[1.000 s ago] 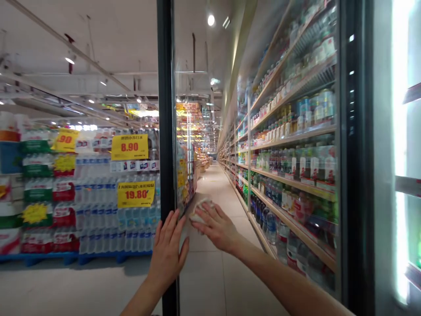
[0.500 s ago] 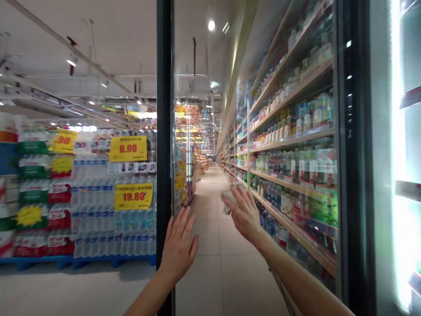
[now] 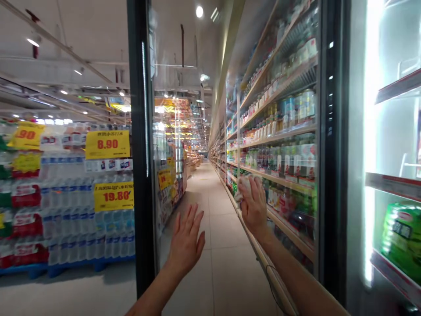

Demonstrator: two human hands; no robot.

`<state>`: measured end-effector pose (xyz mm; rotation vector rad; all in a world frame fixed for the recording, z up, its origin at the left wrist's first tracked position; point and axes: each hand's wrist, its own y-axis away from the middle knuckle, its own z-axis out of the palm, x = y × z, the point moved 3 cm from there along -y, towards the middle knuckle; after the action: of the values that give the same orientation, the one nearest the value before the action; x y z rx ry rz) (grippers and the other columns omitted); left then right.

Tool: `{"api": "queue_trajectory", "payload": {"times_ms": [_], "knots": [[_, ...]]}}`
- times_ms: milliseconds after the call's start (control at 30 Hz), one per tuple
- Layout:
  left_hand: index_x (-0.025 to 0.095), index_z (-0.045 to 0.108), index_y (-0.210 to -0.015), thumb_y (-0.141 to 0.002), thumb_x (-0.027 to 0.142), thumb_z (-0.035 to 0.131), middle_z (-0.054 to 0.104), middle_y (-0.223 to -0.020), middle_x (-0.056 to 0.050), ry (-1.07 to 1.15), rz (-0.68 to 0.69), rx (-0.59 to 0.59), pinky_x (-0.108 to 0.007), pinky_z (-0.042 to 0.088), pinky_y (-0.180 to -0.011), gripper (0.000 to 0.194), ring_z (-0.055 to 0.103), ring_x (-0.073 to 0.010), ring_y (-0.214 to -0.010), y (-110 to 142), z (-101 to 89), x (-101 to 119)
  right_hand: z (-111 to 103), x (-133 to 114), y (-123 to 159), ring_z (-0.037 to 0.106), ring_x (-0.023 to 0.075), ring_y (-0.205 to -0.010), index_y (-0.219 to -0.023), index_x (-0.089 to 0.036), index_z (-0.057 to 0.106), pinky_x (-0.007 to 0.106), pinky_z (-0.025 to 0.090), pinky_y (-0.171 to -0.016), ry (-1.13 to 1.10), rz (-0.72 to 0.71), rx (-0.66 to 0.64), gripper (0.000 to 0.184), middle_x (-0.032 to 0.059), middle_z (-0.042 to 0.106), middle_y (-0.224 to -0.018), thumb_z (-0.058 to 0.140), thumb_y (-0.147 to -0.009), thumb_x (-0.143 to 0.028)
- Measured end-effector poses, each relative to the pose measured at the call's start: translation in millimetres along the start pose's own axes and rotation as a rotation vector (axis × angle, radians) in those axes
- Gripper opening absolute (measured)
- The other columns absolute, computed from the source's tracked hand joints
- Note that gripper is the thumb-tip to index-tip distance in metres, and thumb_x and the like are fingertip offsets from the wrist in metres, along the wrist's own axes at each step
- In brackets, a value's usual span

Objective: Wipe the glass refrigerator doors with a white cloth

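The crumpled off-white cloth is bunched under your right hand, whose fingers curve over and hold it, apparently against the tall clear glass pane of a black-framed door, right of the pane's middle. Your left hand grips nothing: its fingers are extended, palm turned towards the glass lower down, though you cannot tell whether it actually touches. As for progress, wiping looks to be under way rather than finished, since the cloth is up at the pane; how much glass is done and how much is left does not show, because reflections mask any marks. The upright black door frame bounds the pane on the left. To the right, you have a brightly lit white cabinet with a shiny green plastic package on its shelf. Further left, shrink-wrapped clear water bottles are stacked on a blue pallet, below yellow price signs.
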<state>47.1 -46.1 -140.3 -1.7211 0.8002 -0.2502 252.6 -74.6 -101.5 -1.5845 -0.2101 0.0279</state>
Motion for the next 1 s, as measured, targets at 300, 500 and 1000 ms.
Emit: {"api": "queue_trajectory", "payload": {"times_ms": [300, 500, 1000], "knots": [[0.013, 0.042, -0.126, -0.083, 0.021, 0.044, 0.04, -0.136, -0.012, 0.047, 0.07, -0.005, -0.045, 0.021, -0.106, 0.044, 0.026, -0.0245, -0.131, -10, 9.3, 22, -7, 14, 21, 0.024, 0.0251, -0.133, -0.124, -0.027, 0.047, 0.05, 0.03, -0.104, 0.014, -0.082, -0.044, 0.048, 0.0054, 0.035, -0.141, 0.043, -0.08, -0.009], [0.016, 0.042, -0.127, -0.081, 0.026, 0.048, 0.037, -0.138, -0.009, 0.117, 0.088, -0.024, -0.043, 0.017, -0.109, 0.047, 0.026, -0.0227, -0.132, -12, 18.6, 39, -9, 21, 35, 0.024, 0.0253, -0.133, -0.124, -0.028, 0.047, 0.049, 0.031, -0.105, 0.007, -0.132, -0.085, 0.052, 0.0037, 0.031, -0.143, 0.043, -0.077, -0.005], [0.018, 0.045, -0.125, -0.081, 0.026, 0.048, 0.037, -0.139, -0.005, 0.107, 0.176, -0.069, -0.042, 0.012, -0.11, 0.045, 0.025, -0.021, -0.132, -6, 44.6, 72, -28, 77, 63, 0.027, 0.0262, -0.132, -0.126, -0.03, 0.044, 0.051, 0.035, -0.102, 0.069, -0.032, -0.041, 0.051, 0.004, 0.031, -0.143, 0.044, -0.08, -0.009]]}}
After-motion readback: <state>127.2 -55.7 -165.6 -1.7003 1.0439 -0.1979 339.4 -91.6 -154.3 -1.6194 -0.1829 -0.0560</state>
